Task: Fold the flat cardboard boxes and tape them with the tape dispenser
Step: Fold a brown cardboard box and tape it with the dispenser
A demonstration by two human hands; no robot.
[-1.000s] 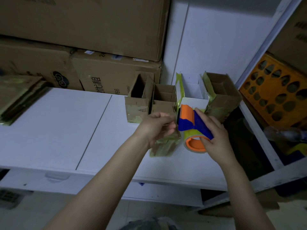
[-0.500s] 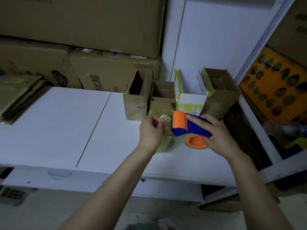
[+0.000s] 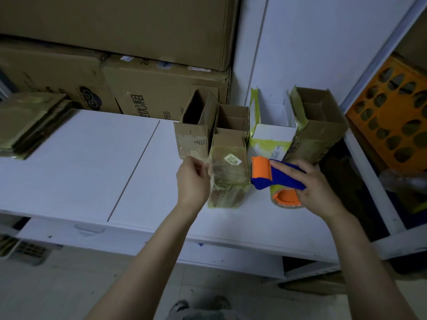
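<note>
- The desk (image 3: 92,158) runs under both my grips; I judge it can bear the box while I press tape down
- Folded boxes (image 3: 316,137) stand open-topped in a row just beyond my grips
- The cardboard box (image 3: 228,181) rests on the desk between my two grips, and I cannot tell if its far end touches that row
- My left grip (image 3: 193,181) is closed on its left edge, fingers curled round the side
- I judge the box light, stiff along its creases, easily crushed on the flat faces and slick with glossy old tape, so edges and corners are the places to hold
- The tape dispenser (image 3: 277,179) sits just right of the box, with my right grip (image 3: 316,188) clamped round its blue handle and the orange roller toward the box
- It looks like light, rigid plastic, best held by that handle
- A small sticker (image 3: 233,160) sits on the box's top face, beyond my left grip
</note>
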